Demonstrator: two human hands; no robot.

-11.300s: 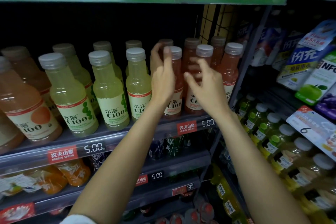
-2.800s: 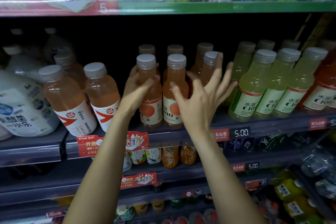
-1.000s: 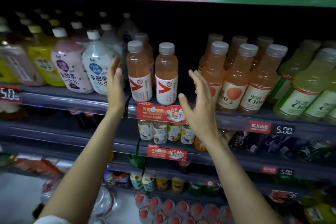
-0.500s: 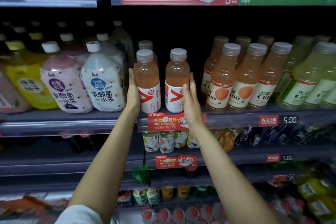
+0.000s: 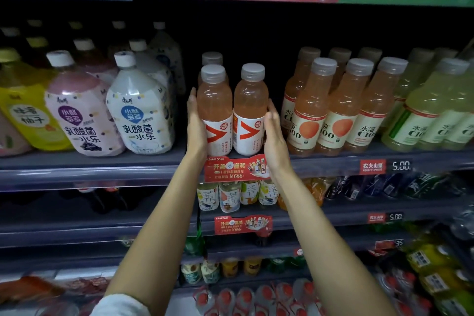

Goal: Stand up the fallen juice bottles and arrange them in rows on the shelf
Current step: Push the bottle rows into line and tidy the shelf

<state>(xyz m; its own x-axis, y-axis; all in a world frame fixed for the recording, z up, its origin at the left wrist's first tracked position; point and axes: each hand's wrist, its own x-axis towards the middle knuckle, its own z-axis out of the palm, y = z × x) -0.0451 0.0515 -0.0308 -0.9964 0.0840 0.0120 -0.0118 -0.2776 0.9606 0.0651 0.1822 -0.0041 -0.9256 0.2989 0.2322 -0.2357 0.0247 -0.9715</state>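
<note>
Two pink-orange juice bottles with white labels and red arrow marks stand upright side by side at the front of the shelf point(image 5: 154, 161): the left bottle point(image 5: 216, 110) and the right bottle point(image 5: 250, 108). A third one of the same kind point(image 5: 212, 58) stands behind the left bottle. My left hand point(image 5: 196, 123) presses flat against the left bottle's outer side. Flat against the right bottle's outer side lies my right hand point(image 5: 274, 131). Fingers of both hands are straight, and the pair of bottles touches between my palms.
Upright orange C100 bottles point(image 5: 307, 115) stand in rows just right of my right hand, with green C100 bottles point(image 5: 420, 120) beyond. Large white and pink jugs point(image 5: 138, 110) stand to the left. A red promo tag point(image 5: 236, 168) hangs on the shelf edge. Lower shelves hold more drinks.
My hands, spread apart a second ago, have closed in onto the sides of the two arrow-label bottles. The two bottles now stand pressed together.
</note>
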